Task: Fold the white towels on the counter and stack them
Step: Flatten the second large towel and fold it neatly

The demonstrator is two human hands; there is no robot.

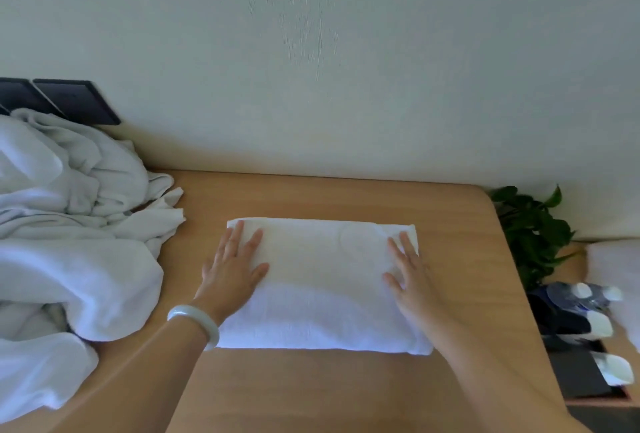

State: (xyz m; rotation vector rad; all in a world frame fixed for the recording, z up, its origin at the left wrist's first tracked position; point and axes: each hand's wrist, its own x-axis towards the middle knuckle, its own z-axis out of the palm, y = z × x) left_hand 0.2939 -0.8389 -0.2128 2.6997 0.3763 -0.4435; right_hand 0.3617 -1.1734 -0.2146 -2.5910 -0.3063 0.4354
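A white towel [320, 280], folded into a flat rectangle, lies in the middle of the wooden counter [311, 391]. My left hand [235, 270] rests flat on its left end with straight, spread fingers. My right hand [408, 276] lies flat on its right end in the same way. A pale bangle circles my left wrist. A heap of crumpled white towels [69, 235] covers the counter's left side, apart from the folded one.
The wall runs along the counter's far edge, with dark panels [69, 100] behind the heap. Beyond the counter's right edge stand a green plant [530, 235], several capped water bottles [588, 311] and another white cloth [616, 266].
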